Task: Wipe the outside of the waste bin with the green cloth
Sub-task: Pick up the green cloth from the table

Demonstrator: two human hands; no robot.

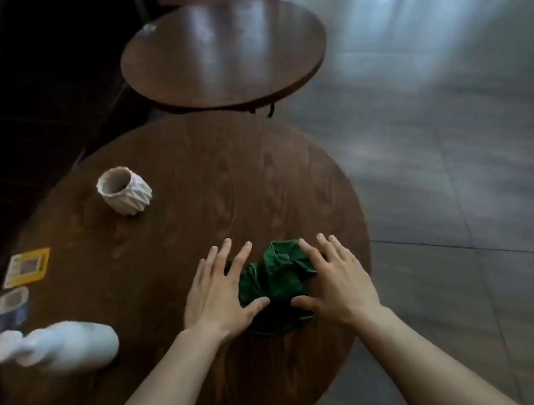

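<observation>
A crumpled green cloth lies on the round dark wooden table, near its right front edge. My left hand lies flat on the cloth's left side, fingers spread. My right hand rests flat on the cloth's right side, fingers apart too. Neither hand has closed around the cloth. A small white ribbed bin stands upright at the table's far left, well apart from both hands; its opening faces up.
A white spray bottle lies at the table's near left. A yellow card and a roll of tape sit by the left edge. A second round table stands beyond. Grey tiled floor lies to the right.
</observation>
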